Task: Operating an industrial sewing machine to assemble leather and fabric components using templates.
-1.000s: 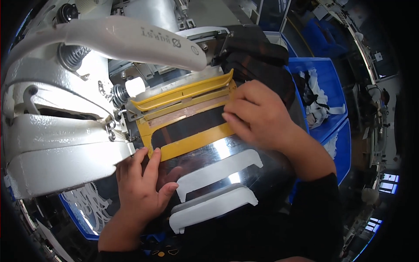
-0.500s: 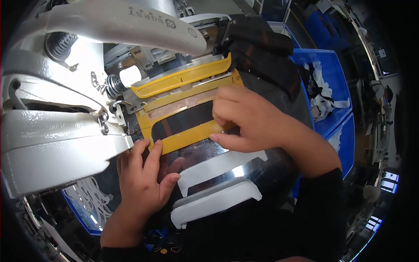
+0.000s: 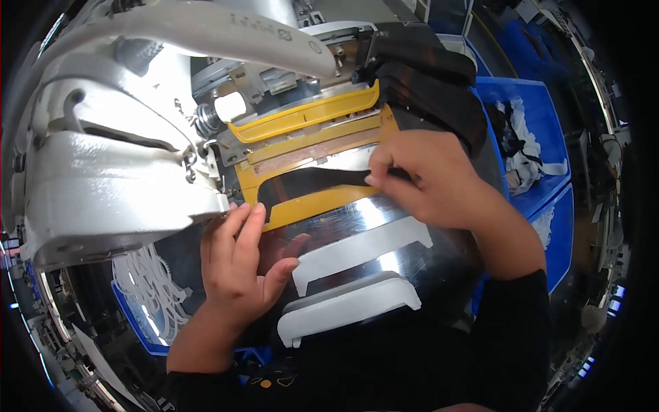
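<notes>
A yellow flat frame (image 3: 312, 209) lies under the head of a white sewing machine (image 3: 123, 178). Across its opening stretches a dark curved fabric piece (image 3: 302, 184), its right end lifted off the frame. My right hand (image 3: 429, 175) pinches that raised end between thumb and bent fingers. At the frame's near left corner, my left hand (image 3: 240, 257) rests its stretched fingertips by the fabric's left end, thumb spread apart. A raised yellow clamp bar (image 3: 309, 115) runs along the far side of the frame.
Two groups of white shaped pieces, one flat strip (image 3: 364, 250) and one small stack (image 3: 350, 310), lie on the shiny table nearer me. Dark fabric (image 3: 429, 96) is heaped at the back right. Blue bins (image 3: 532, 86) with scraps stand right; white strips (image 3: 147, 281) lie left.
My right hand has lifted the right end of the dark fabric from the frame, uncovering a pale area behind it. My left hand stays at the near left corner.
</notes>
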`<action>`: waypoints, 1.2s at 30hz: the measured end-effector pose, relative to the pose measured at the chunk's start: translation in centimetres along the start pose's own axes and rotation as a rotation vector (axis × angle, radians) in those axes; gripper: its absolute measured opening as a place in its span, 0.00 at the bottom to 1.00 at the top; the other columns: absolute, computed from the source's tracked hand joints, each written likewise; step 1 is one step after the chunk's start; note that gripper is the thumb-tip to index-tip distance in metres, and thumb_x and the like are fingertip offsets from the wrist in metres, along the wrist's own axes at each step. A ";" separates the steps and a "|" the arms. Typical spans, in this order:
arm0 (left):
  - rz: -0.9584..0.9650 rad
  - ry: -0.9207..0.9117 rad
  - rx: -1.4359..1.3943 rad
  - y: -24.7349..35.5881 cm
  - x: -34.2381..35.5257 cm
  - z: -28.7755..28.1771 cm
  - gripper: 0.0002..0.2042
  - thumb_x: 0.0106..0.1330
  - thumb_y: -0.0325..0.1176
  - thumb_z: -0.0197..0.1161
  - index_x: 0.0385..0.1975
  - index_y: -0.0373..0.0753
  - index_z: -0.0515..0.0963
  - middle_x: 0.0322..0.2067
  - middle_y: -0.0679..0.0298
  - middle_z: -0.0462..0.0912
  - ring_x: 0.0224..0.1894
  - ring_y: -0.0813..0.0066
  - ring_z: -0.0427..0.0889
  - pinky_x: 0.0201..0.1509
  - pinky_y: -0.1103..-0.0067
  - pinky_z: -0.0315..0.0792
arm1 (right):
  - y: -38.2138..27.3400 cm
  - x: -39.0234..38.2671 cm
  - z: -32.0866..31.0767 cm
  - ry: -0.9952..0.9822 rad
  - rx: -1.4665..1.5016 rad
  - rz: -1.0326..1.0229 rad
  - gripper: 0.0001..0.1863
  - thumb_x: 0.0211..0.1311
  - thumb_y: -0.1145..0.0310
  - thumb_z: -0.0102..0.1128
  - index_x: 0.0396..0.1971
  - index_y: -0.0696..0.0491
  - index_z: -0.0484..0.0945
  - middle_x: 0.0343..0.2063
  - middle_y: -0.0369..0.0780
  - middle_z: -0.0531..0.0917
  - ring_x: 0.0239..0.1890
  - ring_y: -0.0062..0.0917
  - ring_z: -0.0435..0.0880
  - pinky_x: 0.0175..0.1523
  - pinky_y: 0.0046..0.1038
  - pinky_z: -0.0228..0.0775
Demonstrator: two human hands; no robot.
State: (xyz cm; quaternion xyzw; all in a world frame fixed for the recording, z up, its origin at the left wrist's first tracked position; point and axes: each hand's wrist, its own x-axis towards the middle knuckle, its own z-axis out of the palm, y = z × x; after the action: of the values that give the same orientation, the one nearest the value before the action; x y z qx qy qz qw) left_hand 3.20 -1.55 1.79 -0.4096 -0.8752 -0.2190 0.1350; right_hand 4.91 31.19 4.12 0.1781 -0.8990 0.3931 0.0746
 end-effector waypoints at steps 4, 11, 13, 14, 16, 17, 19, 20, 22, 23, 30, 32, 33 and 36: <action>0.083 0.159 -0.086 1.9 0.0 -0.9 0.30 0.72 0.47 0.77 0.67 0.34 0.81 0.60 0.46 0.82 0.59 0.48 0.83 0.63 0.59 0.80 | -2.0 -1.4 -0.5 0.002 0.183 -0.457 0.12 0.57 0.81 0.75 0.39 0.54 0.85 0.34 0.42 0.91 0.33 0.37 0.90 0.38 0.35 0.80; -0.085 0.143 -0.237 2.1 -3.0 -4.5 0.15 0.63 0.20 0.71 0.50 0.38 0.84 0.33 0.60 0.81 0.34 0.57 0.83 0.42 0.66 0.76 | -2.6 -3.1 2.1 0.193 0.457 -0.290 0.14 0.60 0.77 0.73 0.46 0.56 0.83 0.43 0.42 0.90 0.40 0.30 0.87 0.49 0.30 0.77; -0.293 0.215 -0.107 1.2 -5.9 -6.8 0.11 0.68 0.21 0.69 0.49 0.36 0.85 0.35 0.55 0.84 0.32 0.53 0.84 0.37 0.63 0.77 | -1.6 -3.2 2.1 0.218 0.481 -0.150 0.14 0.64 0.75 0.71 0.48 0.56 0.81 0.43 0.40 0.87 0.43 0.25 0.84 0.53 0.28 0.75; -0.373 0.300 -0.038 0.3 -7.5 -7.9 0.07 0.74 0.23 0.65 0.48 0.35 0.86 0.37 0.52 0.86 0.33 0.52 0.86 0.38 0.63 0.80 | -0.9 -3.1 1.9 0.176 0.443 -0.098 0.13 0.65 0.74 0.70 0.49 0.57 0.80 0.43 0.39 0.86 0.43 0.23 0.83 0.54 0.27 0.73; -0.674 0.417 0.099 -2.0 -12.0 -10.9 0.10 0.83 0.30 0.59 0.47 0.33 0.86 0.39 0.52 0.89 0.39 0.60 0.89 0.44 0.71 0.80 | 0.4 -2.8 1.5 0.140 0.432 -0.012 0.13 0.68 0.73 0.68 0.49 0.57 0.79 0.41 0.37 0.84 0.43 0.20 0.81 0.55 0.25 0.71; -0.756 0.492 0.157 -4.1 -14.5 -12.5 0.11 0.85 0.32 0.58 0.48 0.33 0.86 0.39 0.54 0.89 0.39 0.64 0.88 0.47 0.71 0.80 | 1.0 -2.8 1.6 0.141 0.462 0.029 0.12 0.69 0.73 0.67 0.49 0.57 0.79 0.40 0.36 0.83 0.43 0.19 0.80 0.54 0.24 0.71; -1.017 0.569 0.304 -7.1 -20.5 -15.7 0.13 0.87 0.36 0.57 0.49 0.33 0.85 0.37 0.57 0.89 0.39 0.71 0.85 0.48 0.71 0.80 | 1.8 -2.8 1.7 0.113 0.501 0.052 0.11 0.70 0.73 0.66 0.49 0.56 0.78 0.39 0.34 0.82 0.42 0.16 0.79 0.53 0.23 0.70; -0.985 0.615 0.400 -8.7 -23.4 -17.0 0.14 0.87 0.37 0.57 0.49 0.32 0.85 0.36 0.58 0.88 0.39 0.73 0.84 0.49 0.72 0.79 | 2.1 -2.9 2.0 0.115 0.518 0.072 0.11 0.70 0.73 0.66 0.49 0.56 0.78 0.38 0.34 0.82 0.41 0.15 0.79 0.52 0.23 0.70; -1.116 0.611 0.496 -11.1 -28.7 -18.7 0.14 0.86 0.38 0.58 0.52 0.34 0.85 0.43 0.55 0.88 0.45 0.66 0.85 0.55 0.68 0.79 | 2.4 -3.0 2.5 0.098 0.526 0.060 0.11 0.71 0.73 0.66 0.50 0.56 0.78 0.37 0.33 0.81 0.40 0.15 0.78 0.51 0.22 0.69; -1.161 0.597 0.586 -12.0 -30.6 -18.9 0.14 0.85 0.38 0.59 0.53 0.34 0.85 0.45 0.55 0.88 0.47 0.63 0.86 0.57 0.67 0.79 | 2.4 -3.1 2.8 0.084 0.542 0.081 0.12 0.71 0.73 0.67 0.50 0.55 0.78 0.36 0.32 0.81 0.40 0.14 0.78 0.50 0.22 0.69; -1.136 0.414 0.136 -13.0 -28.4 -14.0 0.16 0.75 0.40 0.73 0.54 0.36 0.87 0.46 0.55 0.88 0.50 0.59 0.86 0.57 0.66 0.79 | 2.5 -3.0 3.5 0.058 0.635 0.156 0.13 0.71 0.73 0.68 0.52 0.54 0.79 0.33 0.30 0.80 0.37 0.12 0.77 0.46 0.21 0.67; -1.105 0.372 0.127 -12.5 -25.3 -12.2 0.16 0.73 0.40 0.75 0.52 0.35 0.87 0.46 0.54 0.88 0.50 0.58 0.87 0.57 0.65 0.79 | 2.6 -2.9 3.4 0.056 0.642 0.157 0.13 0.71 0.73 0.68 0.53 0.54 0.80 0.33 0.29 0.80 0.36 0.12 0.77 0.45 0.20 0.67; -1.022 0.378 0.104 -12.4 -23.8 -11.6 0.16 0.72 0.40 0.76 0.51 0.35 0.87 0.45 0.54 0.88 0.49 0.57 0.87 0.57 0.65 0.80 | 2.6 -2.9 3.4 0.055 0.648 0.164 0.13 0.71 0.73 0.68 0.53 0.54 0.80 0.33 0.29 0.80 0.36 0.12 0.77 0.45 0.20 0.67; -0.864 0.258 0.235 -12.5 -20.3 -10.6 0.18 0.70 0.42 0.77 0.50 0.35 0.87 0.46 0.52 0.88 0.51 0.53 0.87 0.58 0.63 0.79 | 2.7 -2.9 3.2 0.045 0.657 0.183 0.13 0.70 0.73 0.69 0.52 0.54 0.80 0.32 0.29 0.80 0.35 0.12 0.77 0.45 0.21 0.67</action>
State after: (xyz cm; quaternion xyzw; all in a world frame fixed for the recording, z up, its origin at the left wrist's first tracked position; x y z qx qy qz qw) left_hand 6.87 -27.25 -0.87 0.0410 -0.9606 -0.2035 0.1847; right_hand 6.54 31.31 -0.69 0.1023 -0.7346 0.6707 -0.0025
